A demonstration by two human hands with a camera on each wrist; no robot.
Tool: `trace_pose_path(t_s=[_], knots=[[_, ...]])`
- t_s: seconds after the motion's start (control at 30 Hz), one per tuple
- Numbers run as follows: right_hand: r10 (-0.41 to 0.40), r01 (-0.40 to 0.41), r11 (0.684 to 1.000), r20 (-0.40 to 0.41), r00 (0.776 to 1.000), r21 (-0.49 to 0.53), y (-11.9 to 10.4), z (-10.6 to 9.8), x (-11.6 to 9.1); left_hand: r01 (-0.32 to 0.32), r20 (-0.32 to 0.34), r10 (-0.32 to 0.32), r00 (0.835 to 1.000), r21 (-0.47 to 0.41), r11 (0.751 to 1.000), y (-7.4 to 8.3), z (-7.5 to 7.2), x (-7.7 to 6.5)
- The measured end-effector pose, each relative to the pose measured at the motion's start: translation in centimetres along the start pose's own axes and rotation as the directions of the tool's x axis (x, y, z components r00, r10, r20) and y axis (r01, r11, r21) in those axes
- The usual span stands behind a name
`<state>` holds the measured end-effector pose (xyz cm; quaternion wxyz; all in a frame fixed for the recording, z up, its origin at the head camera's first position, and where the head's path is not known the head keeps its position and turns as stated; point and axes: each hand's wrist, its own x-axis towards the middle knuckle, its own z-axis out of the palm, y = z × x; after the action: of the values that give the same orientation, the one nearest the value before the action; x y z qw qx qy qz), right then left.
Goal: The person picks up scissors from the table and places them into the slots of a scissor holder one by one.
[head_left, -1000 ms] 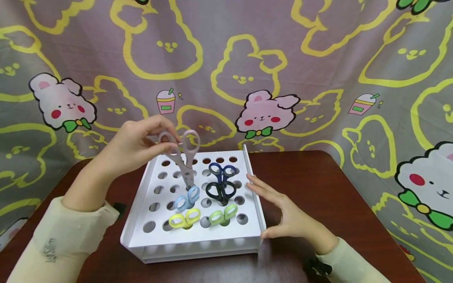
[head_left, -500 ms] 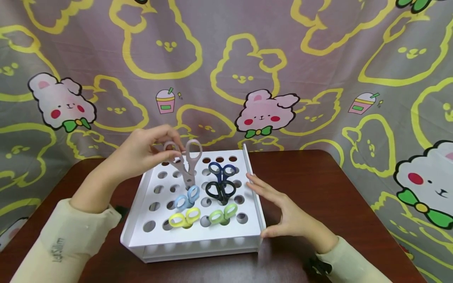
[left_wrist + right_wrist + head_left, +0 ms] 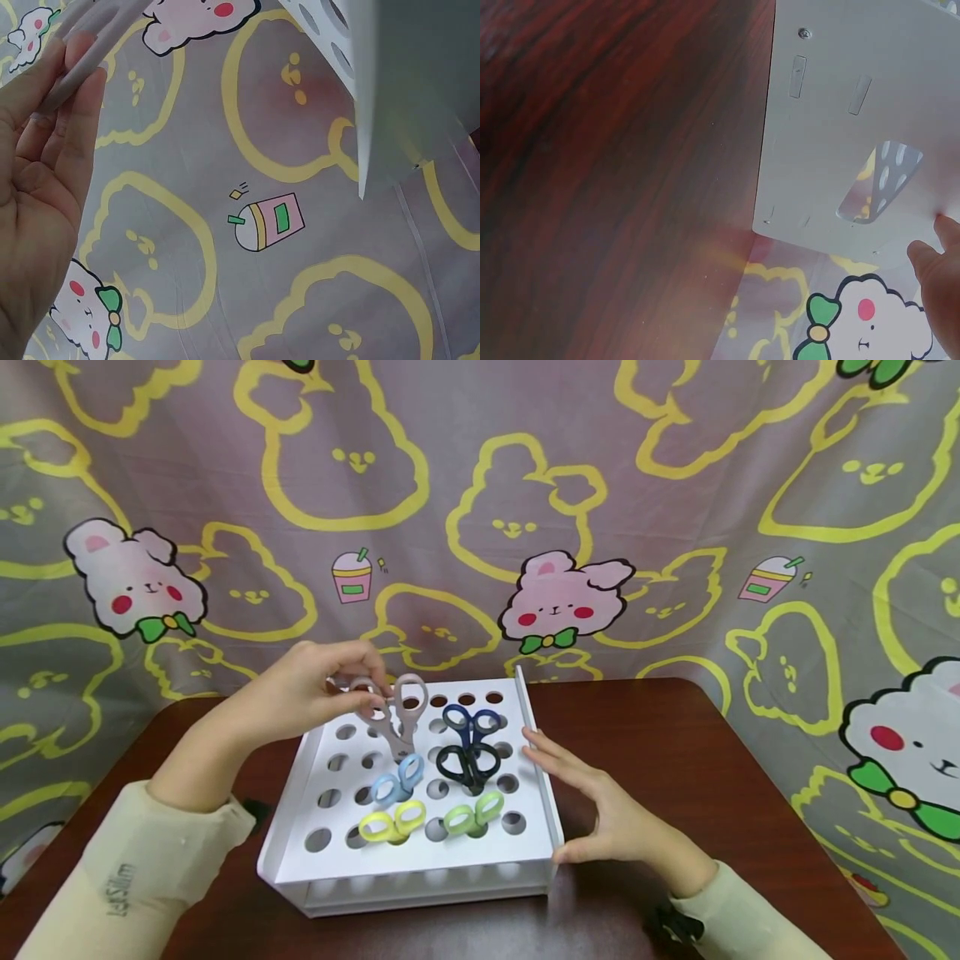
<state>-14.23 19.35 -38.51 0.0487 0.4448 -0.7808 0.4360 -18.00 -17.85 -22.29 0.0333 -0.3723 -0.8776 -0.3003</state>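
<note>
In the head view, my left hand pinches one handle loop of mauve-grey scissors. Their blades point down into a hole of a white rack, and the lower ends are hidden. The left wrist view shows thumb and fingers on that handle. Just in front stand light blue scissors, then yellow scissors. Green scissors, black scissors and dark blue scissors stand to the right. My right hand rests its outstretched fingers against the rack's right side panel.
The rack's top has rows of round holes, and raised side walls edge it left and right. It stands on a dark brown wooden table. Behind hangs a patterned curtain close to the table's back edge.
My left hand has moved down with the mauve-grey scissors, whose blades have sunk deeper into the rack. My right hand has stayed at the rack's side.
</note>
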Motion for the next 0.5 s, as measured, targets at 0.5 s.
trace_pose_path(t_s=[0.5], knots=[[-0.045, 0.044, 0.999, -0.017, 0.999, -0.014, 0.24, 0.05, 0.12, 0.037, 0.047, -0.038, 0.998, 0.011, 0.999, -0.49, -0.19, 0.14]])
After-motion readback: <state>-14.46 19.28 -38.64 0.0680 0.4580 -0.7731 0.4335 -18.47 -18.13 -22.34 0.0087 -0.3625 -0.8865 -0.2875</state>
